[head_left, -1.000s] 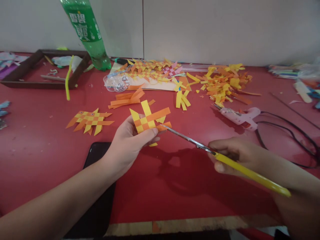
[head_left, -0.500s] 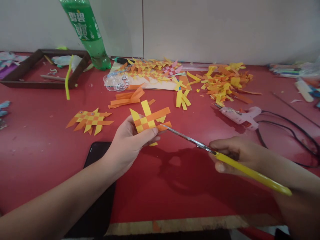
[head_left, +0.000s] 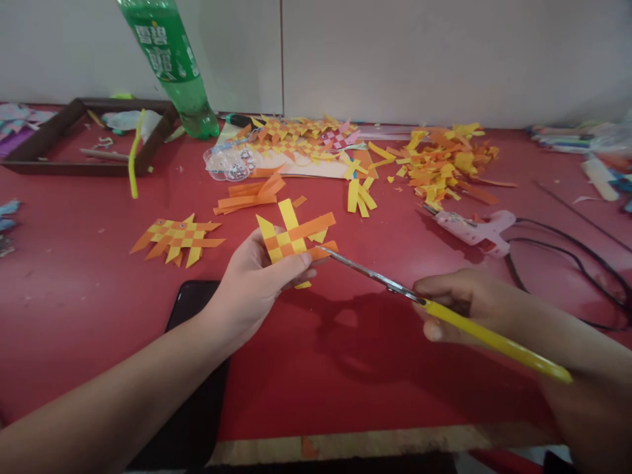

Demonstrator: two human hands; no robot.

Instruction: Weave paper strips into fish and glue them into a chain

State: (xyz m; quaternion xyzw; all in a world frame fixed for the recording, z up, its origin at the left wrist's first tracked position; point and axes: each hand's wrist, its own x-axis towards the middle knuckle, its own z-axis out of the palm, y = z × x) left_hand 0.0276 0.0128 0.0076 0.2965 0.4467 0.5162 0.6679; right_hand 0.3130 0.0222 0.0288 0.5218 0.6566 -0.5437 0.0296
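Note:
Between the thumb and fingers of my left hand (head_left: 261,270) is a woven paper fish (head_left: 286,240) of yellow and orange strips, with loose ends sticking out at the top and right. My right hand (head_left: 464,303) grips scissors with yellow handles (head_left: 494,337). Their narrow metal blades reach left, and the tips meet the lower orange strip by my left thumb. Whether the blades are fully closed I cannot tell. Two finished-looking woven fish (head_left: 180,237) with small eyes lie together at the left. Orange strips (head_left: 251,194) and yellow strips (head_left: 361,197) lie just beyond my left hand.
A black phone (head_left: 192,395) lies partly under my left forearm. To the right is a pink glue gun (head_left: 474,230) with a black cord. Further back stand a green bottle (head_left: 170,66), a brown frame (head_left: 69,168), a heap of paper scraps (head_left: 444,164) and more woven fish (head_left: 296,135).
Almost nothing differs. The yellow scissor handle has shifted very slightly left and up; the woven fish and my left hand stay in place.

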